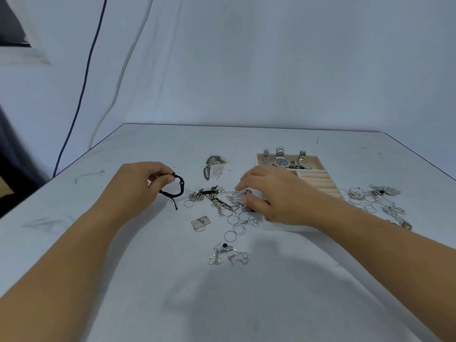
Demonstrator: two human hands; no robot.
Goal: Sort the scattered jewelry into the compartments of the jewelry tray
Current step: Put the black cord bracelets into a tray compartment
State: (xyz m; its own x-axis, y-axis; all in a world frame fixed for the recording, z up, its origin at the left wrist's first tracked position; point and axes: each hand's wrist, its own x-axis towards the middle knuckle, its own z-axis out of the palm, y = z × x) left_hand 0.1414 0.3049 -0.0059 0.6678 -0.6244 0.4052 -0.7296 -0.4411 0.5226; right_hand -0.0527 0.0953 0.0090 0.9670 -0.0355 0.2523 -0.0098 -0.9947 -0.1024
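Observation:
My left hand pinches a black braided bracelet just above the table, left of the jewelry pile. My right hand reaches into the pile of silver chains and rings, its fingertips curled around a silver ring. The beige jewelry tray lies behind my right hand, which hides its front part. Several watches lie in the tray's back compartment. More thin silver rings and heart-shaped charms lie nearer to me.
A second heap of silver earrings and hoops lies right of the tray. A patterned scrap with a chain sits behind the pile, and a small clear packet in front. The table's left edge runs diagonally; cables hang on the wall.

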